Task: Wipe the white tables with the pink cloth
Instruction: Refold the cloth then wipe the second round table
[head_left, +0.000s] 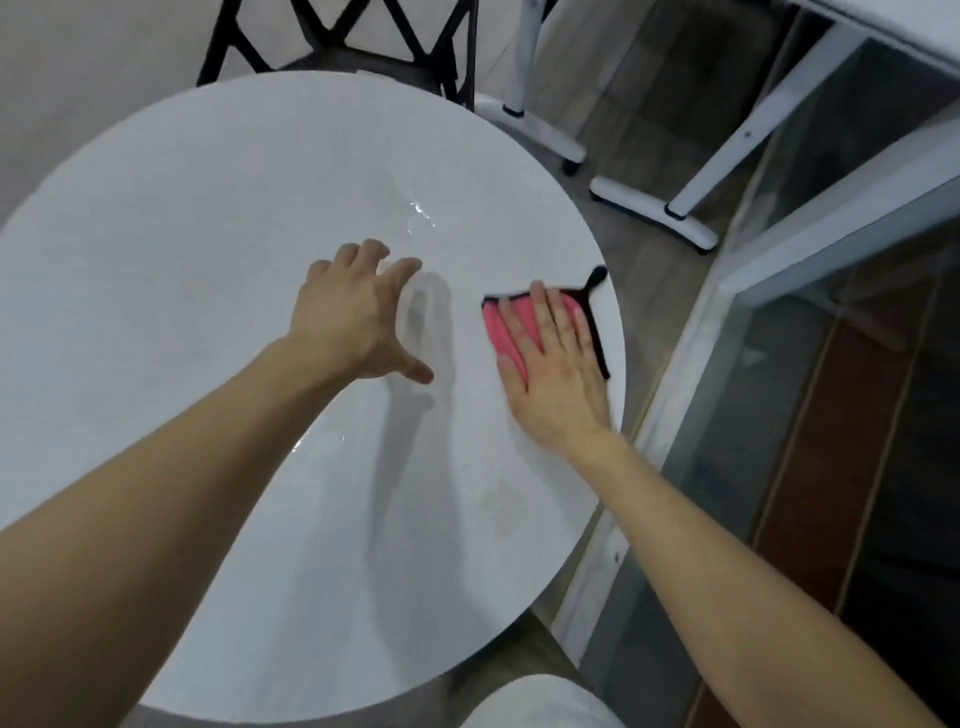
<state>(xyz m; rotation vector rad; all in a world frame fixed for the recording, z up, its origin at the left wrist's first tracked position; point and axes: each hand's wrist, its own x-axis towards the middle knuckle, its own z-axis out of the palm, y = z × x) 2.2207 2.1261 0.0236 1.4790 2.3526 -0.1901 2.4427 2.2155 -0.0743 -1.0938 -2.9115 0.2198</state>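
Already flat under the right hand (553, 364), the pink cloth (501, 327) sits at the right rim of the round white table (182, 291); unwiped surface lies leftward, where the left hand (358, 312) hovers spread, holding nothing

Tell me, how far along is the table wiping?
Partway, seemingly. Wet streaks glisten near the middle of the round white table, so that part looks wiped. Now the right hand presses the pink cloth flat near the right edge, while the left hand is spread over the top. A faint smudge nearer the person looks unwiped, and the other white table is mostly out of view.
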